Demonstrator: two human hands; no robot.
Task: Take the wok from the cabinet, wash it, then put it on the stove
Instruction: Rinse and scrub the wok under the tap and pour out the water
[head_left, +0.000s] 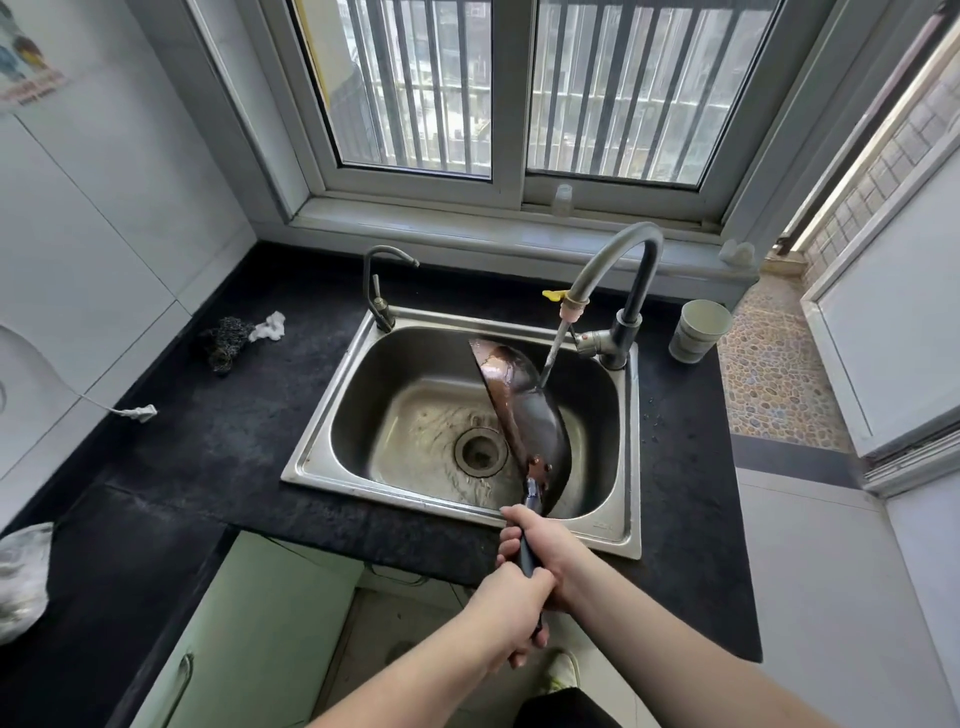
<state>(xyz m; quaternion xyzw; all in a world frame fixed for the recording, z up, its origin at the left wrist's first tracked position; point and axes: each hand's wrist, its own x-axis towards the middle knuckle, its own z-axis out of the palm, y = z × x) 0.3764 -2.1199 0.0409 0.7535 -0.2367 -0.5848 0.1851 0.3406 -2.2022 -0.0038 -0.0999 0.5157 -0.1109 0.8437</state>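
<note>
A dark wok (524, 410) is tipped on its edge over the steel sink (332, 415), its open side turned left. Water runs from the tall grey faucet (623, 249) onto the wok's outer side and swirls toward the drain (480, 451). Both hands grip the wok's long dark handle in front of the sink: my right hand (540, 551) is higher, near the wok, and my left hand (511, 613) is lower, at the handle's end.
A second small tap (382, 291) stands at the sink's back left. A steel scrubber (226, 340) and a white cloth (270, 326) lie on the black counter to the left. A pale cup (698, 330) stands to the right of the faucet. A cabinet door (249, 623) hangs open below.
</note>
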